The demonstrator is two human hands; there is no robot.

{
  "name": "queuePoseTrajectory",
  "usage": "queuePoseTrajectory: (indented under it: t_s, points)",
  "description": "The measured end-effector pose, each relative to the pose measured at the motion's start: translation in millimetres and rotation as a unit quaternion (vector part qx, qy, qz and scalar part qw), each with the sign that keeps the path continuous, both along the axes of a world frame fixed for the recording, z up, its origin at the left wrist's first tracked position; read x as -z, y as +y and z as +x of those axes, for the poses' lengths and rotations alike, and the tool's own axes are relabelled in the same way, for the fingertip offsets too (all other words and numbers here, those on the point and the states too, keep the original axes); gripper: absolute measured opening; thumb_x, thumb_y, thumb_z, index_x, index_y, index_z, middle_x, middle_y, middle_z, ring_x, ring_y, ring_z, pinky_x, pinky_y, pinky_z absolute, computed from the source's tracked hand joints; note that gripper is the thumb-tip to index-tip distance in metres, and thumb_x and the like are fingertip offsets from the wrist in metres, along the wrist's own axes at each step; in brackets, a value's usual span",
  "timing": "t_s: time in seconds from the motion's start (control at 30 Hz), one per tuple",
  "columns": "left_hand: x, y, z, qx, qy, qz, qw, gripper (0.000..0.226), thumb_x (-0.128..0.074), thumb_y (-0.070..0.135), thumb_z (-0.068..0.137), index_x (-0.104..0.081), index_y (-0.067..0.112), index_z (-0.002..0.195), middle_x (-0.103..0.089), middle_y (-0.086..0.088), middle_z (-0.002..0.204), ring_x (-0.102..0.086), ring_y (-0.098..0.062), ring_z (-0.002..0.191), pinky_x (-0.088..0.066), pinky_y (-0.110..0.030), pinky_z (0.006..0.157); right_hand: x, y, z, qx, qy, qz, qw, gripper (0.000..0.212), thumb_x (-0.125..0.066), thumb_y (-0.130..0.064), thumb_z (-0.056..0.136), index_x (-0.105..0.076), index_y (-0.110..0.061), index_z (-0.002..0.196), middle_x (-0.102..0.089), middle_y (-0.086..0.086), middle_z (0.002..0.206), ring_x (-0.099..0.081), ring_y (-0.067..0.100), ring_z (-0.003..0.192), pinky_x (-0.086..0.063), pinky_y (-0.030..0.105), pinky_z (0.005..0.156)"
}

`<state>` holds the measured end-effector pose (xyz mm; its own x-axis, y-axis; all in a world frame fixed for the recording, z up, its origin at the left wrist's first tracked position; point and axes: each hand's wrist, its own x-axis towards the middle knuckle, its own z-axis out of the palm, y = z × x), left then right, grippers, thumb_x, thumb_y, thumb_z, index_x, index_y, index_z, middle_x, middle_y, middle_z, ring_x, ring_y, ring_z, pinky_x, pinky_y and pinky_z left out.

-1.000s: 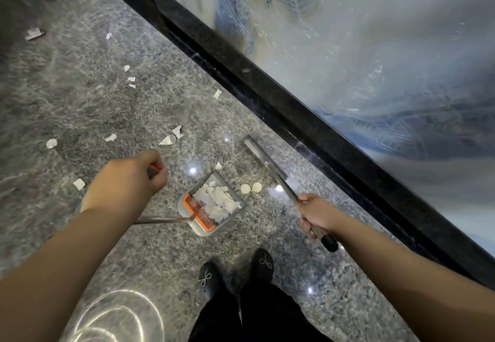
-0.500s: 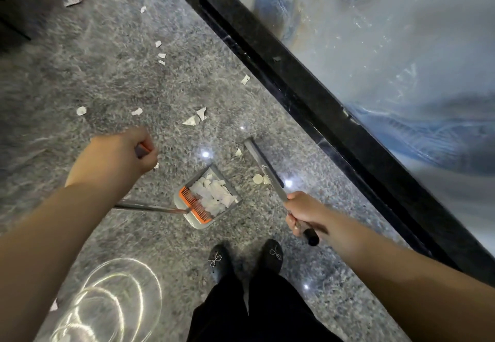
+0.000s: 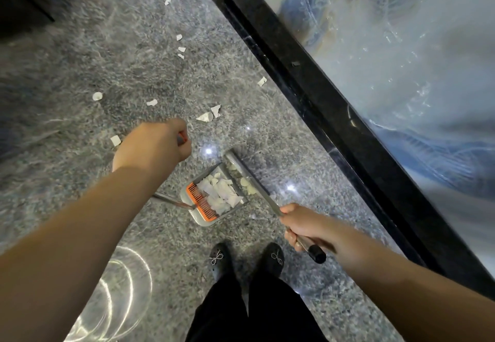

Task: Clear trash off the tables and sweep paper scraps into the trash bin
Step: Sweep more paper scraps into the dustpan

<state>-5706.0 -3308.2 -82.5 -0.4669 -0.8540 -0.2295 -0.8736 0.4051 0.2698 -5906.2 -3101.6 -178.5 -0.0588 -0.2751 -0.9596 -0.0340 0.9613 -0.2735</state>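
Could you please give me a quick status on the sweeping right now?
Left hand grips dustpan handle; right hand grips broom. Dustpan holds scraps, broom at its mouth. Loose paper scraps on the floor beyond; nothing blocking.

Head view looks steeply down at floor (image 3: 80,79).

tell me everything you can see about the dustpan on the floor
The dustpan is a small grey tray, metal by its look, lying on the speckled stone floor. An orange comb strip runs along its rear edge. White paper scraps fill it. A long metal handle rises toward the left hand. The broom head meets its open lip.
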Motion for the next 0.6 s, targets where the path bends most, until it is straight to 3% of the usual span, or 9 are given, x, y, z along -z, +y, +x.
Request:
queuePoseTrajectory:
  t_s: [0.2,0.37,0.6]
  points:
    - [4.1,4.2,15.4,0.0,0.008,-0.011,1.0,0.018,-0.066,0.032,0.09,-0.053,0.028,0.078,-0.066,-0.001,0.07,-0.06,-0.028,0.064,-0.048,-0.032,0.054,-6.3,-2.2,15.4,0.025,-0.067,0.01,0.997,0.025,-0.04,-0.017,0.103,-0.042,-0.019,0.127,-0.04,0.002,0.058,-0.037,0.009,0.041,-0.034,0.021,0.039]
    - [2.1,10.7,29.1,-0.011,0.011,-0.002,1.0,0.016,-0.063,0.035,0.091,-0.054,0.028,0.079,-0.068,0.002,0.071,-0.062,-0.026,0.064,-0.056,-0.039,0.057,-11.1,1.4,17.0,0.04,-0.063,0.015,0.997,0.034,-0.042,-0.019,0.102,-0.039,-0.024,0.135,-0.044,0.003,0.062,-0.038,0.008,0.042,-0.034,0.02,0.04]
    - [0.5,19.5,59.0,-0.043,0.055,-0.034,0.997,0.016,-0.069,0.031,0.088,-0.058,0.023,0.081,-0.064,-0.002,0.063,-0.057,-0.029,0.058,-0.049,-0.033,0.052,-34.1,-1.4,12.7,0.061,-0.054,0.0,0.997,0.014,-0.04,-0.018,0.103,-0.044,-0.025,0.114,-0.044,0.003,0.062,-0.038,0.007,0.04,-0.035,0.018,0.037]
